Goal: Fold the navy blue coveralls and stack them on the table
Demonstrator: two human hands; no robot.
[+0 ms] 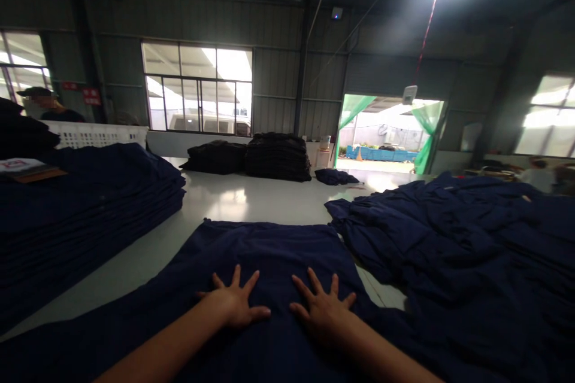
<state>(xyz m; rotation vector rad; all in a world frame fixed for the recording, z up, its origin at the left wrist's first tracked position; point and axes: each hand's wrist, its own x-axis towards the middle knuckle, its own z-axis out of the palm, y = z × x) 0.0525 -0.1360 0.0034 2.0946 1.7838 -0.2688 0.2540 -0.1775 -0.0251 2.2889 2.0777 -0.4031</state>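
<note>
A dark navy garment (274, 245) lies spread over the pale table (269, 200) in front of me. My left hand (236, 301) rests flat on it, left of the middle, with the fingers spread. To its right my right hand (322, 305) also lies on the cloth, fingers apart. The two hands do not touch, and neither holds anything. On the left is a tall stack of folded navy garments (108, 191). A loose, crumpled heap of navy garments (449, 233) covers the right side and meets the spread garment's right edge.
Two stacks of black cloth (277, 157) (216, 157) stand at the table's far edge, beside a small crumpled navy piece (336, 176). A white basket (101, 134) is behind the left stack. A person in a cap (49, 105) stands at the far left.
</note>
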